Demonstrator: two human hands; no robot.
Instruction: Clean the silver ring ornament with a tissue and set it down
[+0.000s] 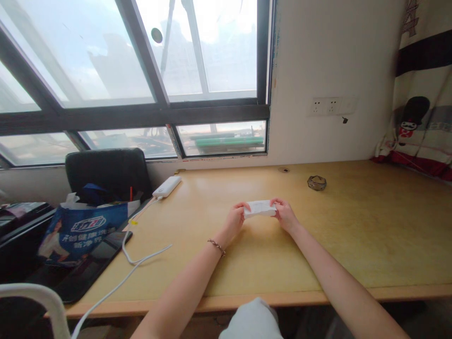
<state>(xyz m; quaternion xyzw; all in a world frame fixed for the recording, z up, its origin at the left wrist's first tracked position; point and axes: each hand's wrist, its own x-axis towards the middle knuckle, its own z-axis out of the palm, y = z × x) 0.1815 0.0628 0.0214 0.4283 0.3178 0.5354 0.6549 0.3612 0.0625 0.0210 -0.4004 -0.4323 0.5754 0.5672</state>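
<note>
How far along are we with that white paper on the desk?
Done so far: the paper already looks folded into a narrow strip. In hand: the left hand and right hand pinch its two ends just above the desk. Left: it has not been set down or let go; any further folds cannot be judged from here.

A: What does the left hand (236,220) show?
B: Bare fingers; a thin beaded bracelet (216,246) of dark and pale beads circles the wrist.

A: And the right hand (285,215)?
B: Bare, with no ring or band. Both forearms are unsleeved.

A: Anything below?
B: A knee (252,320) in pale grey-white cloth at the lower edge.
</note>
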